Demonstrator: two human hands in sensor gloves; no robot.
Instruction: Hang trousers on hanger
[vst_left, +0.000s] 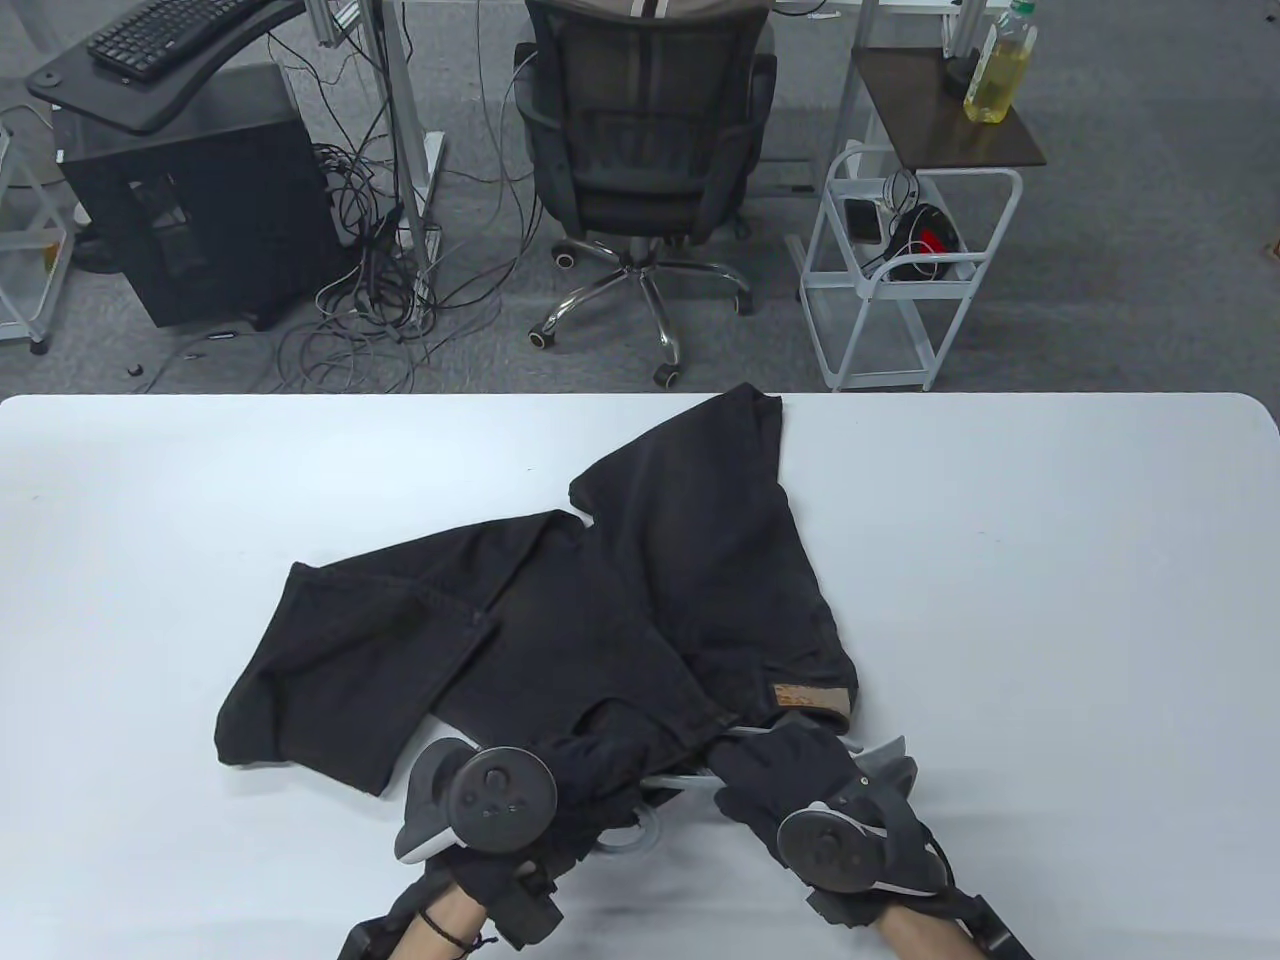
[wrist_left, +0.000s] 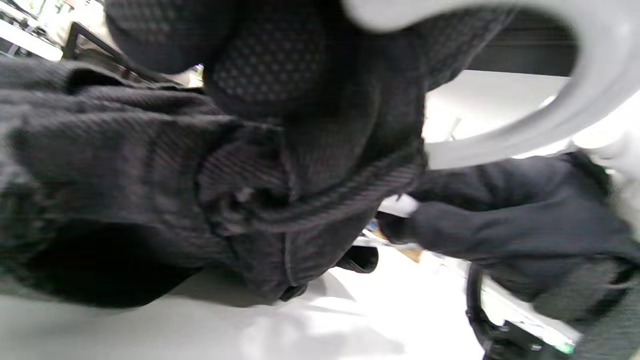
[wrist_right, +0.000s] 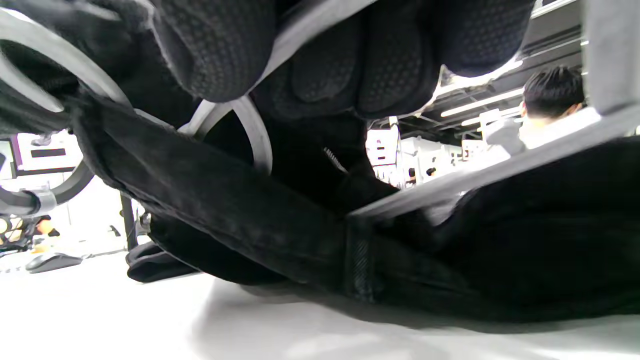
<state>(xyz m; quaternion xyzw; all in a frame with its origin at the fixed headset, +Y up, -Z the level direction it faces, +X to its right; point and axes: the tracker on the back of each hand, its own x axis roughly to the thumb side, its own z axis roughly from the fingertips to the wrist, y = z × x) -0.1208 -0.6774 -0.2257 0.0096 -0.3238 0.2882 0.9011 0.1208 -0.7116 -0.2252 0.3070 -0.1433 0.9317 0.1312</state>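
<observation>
Black trousers (vst_left: 620, 590) lie folded on the white table (vst_left: 1050, 600), waistband with a tan patch toward the near edge. A grey plastic hanger (vst_left: 660, 790) lies at the waistband, mostly hidden by fabric and both hands. My left hand (vst_left: 580, 775) grips the waistband fabric (wrist_left: 280, 200) beside the hanger's hook (wrist_left: 560, 110). My right hand (vst_left: 775, 770) holds the hanger, its fingers (wrist_right: 350, 65) curled over the grey bar (wrist_right: 490, 175), with the waistband (wrist_right: 240, 210) lifted off the table below it.
The table's far edge runs across the middle of the table view. Beyond it stand an office chair (vst_left: 645, 150), a white wire trolley (vst_left: 900, 270) and a side table with a bottle (vst_left: 995, 75).
</observation>
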